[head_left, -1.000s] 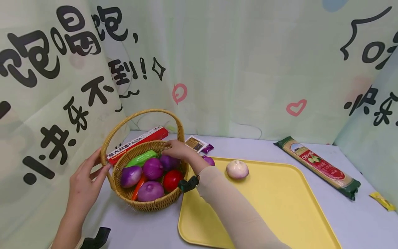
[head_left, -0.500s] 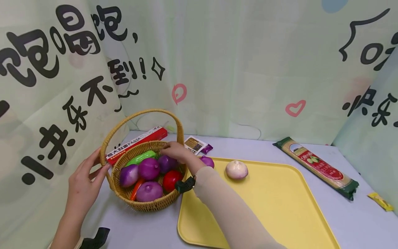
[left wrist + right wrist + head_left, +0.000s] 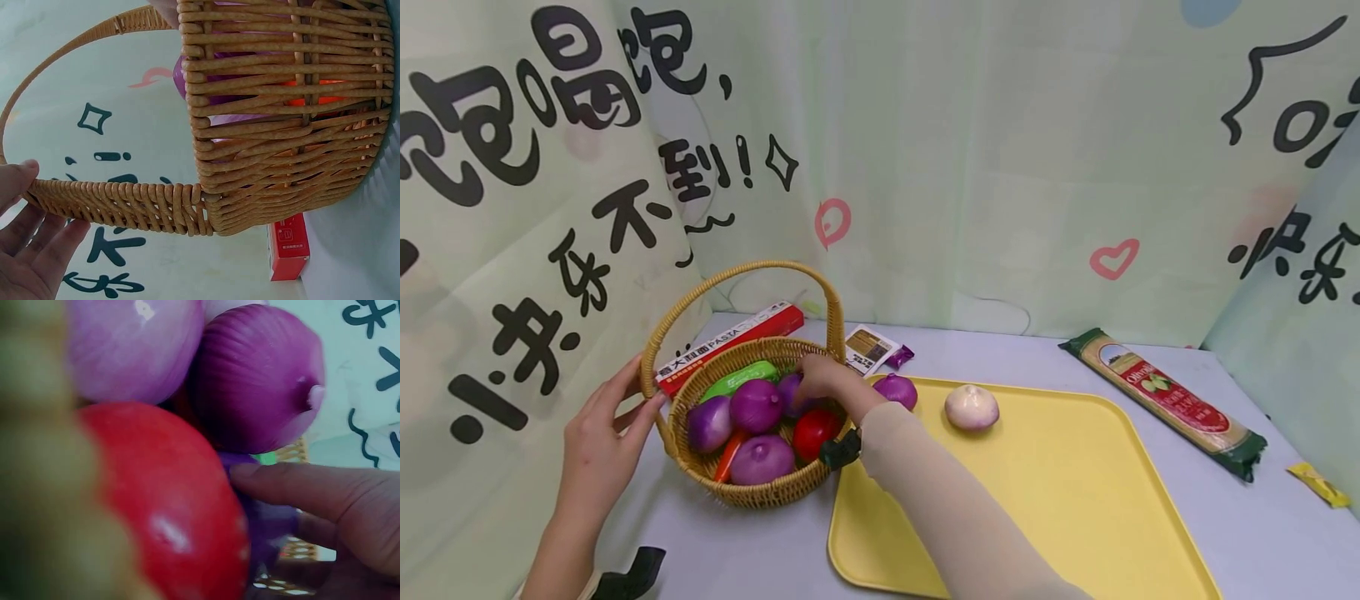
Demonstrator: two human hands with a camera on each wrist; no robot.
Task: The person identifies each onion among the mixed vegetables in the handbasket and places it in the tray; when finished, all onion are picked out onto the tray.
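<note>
My left hand (image 3: 604,429) has its thumb and fingers on either side of the handle (image 3: 771,264), pinching it low on the left of the basket (image 3: 760,497). My right hand (image 3: 831,382) reaches inside the basket at the right rear, thumb on the near side of a dark purple vegetable (image 3: 265,531) and fingers round behind it; that grip is narrow and on the piece, which sits within the basket wall.

Also in the basket are a tomato (image 3: 816,433) just in front of my right hand, an onion (image 3: 757,406) in the middle, a pale onion (image 3: 762,460) at the front, and a green pepper (image 3: 741,379) at the back. Behind the basket lies a red box (image 3: 737,346). To its right is the yellow tray (image 3: 1037,483) with a white bulb (image 3: 972,408); farther right of the basket, beyond the tray, lies a pasta bag (image 3: 1165,404).
</note>
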